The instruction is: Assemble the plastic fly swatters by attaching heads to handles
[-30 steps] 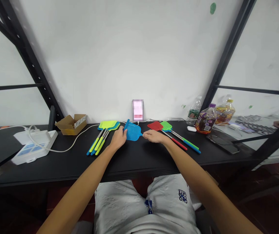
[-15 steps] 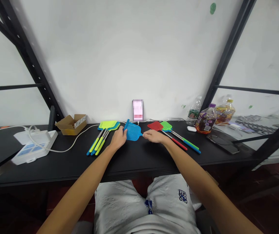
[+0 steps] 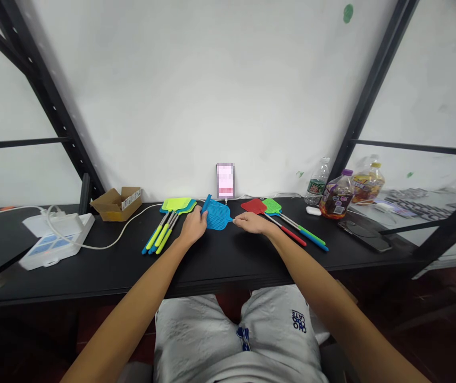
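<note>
A blue fly swatter [image 3: 218,215] with a perforated head is held low over the black desk, its head toward the left. My right hand [image 3: 249,222] pinches its neck, fingers closed. My left hand [image 3: 194,226] is closed around a blue rod-like handle [image 3: 206,204], which sticks up past the thumb against the head's left edge. Whether this handle belongs to the same swatter cannot be made out. Left of my left hand lies a stack of yellow-green and blue fly swatters [image 3: 176,204]. To the right lie a red fly swatter [image 3: 255,206] and a green one [image 3: 272,205] over a blue one.
A phone [image 3: 225,181] leans on the wall, cable attached. On the left are an open cardboard box [image 3: 118,205] and a white power strip [image 3: 58,242] with a cable. Bottles [image 3: 336,196], a white case [image 3: 313,211] and a dark phone [image 3: 364,235] are at the right.
</note>
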### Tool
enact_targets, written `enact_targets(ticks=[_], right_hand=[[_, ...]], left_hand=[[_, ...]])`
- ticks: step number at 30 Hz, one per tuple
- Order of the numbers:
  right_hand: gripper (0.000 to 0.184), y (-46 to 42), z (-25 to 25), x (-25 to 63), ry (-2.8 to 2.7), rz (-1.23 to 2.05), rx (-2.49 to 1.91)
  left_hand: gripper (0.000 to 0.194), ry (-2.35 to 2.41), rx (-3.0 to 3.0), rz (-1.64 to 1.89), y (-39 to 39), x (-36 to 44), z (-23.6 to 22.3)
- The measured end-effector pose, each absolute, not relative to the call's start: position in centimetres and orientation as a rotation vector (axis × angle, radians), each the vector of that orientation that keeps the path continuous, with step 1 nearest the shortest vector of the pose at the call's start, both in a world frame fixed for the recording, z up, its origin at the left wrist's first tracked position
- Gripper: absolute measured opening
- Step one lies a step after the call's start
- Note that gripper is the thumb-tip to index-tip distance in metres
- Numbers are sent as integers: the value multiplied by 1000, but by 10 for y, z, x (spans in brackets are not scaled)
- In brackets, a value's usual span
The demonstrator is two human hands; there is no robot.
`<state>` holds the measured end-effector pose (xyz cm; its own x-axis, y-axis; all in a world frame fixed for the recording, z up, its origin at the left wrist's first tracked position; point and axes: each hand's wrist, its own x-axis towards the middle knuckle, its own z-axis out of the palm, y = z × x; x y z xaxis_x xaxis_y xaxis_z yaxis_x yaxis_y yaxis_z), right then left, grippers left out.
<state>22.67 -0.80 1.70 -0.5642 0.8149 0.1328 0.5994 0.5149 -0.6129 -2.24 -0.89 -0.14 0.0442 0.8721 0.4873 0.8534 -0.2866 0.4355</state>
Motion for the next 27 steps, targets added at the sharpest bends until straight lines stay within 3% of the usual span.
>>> enact_targets(ticks=[27], right_hand=[[54,-5,14,226,-2343,596,-1230]], left_hand=[[26,1890,2243,1037,-7,-24,-2]])
